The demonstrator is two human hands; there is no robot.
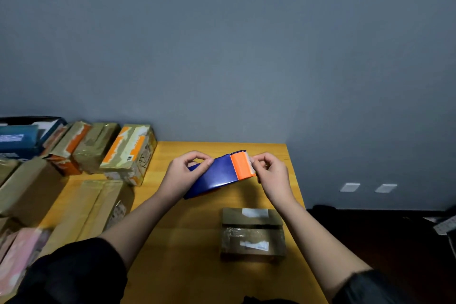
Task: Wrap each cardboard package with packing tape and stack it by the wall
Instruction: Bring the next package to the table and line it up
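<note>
A blue tape dispenser (214, 175) with an orange cutter head (243, 165) is held up over the yellow wooden table (197, 254). My left hand (183, 173) grips its blue body from the left. My right hand (270, 173) pinches at the toothed cutter edge on the right, where the tape end sits. A small brown cardboard package (253, 233), partly covered in clear tape and bearing white labels, lies on the table below my hands, touched by neither.
Several taped cardboard packages (128, 153) are piled along the left by the grey wall (222, 44), with larger brown boxes (98, 205) in front. A blue box (17, 138) sits far left. The table's right edge drops to a dark floor (394, 242).
</note>
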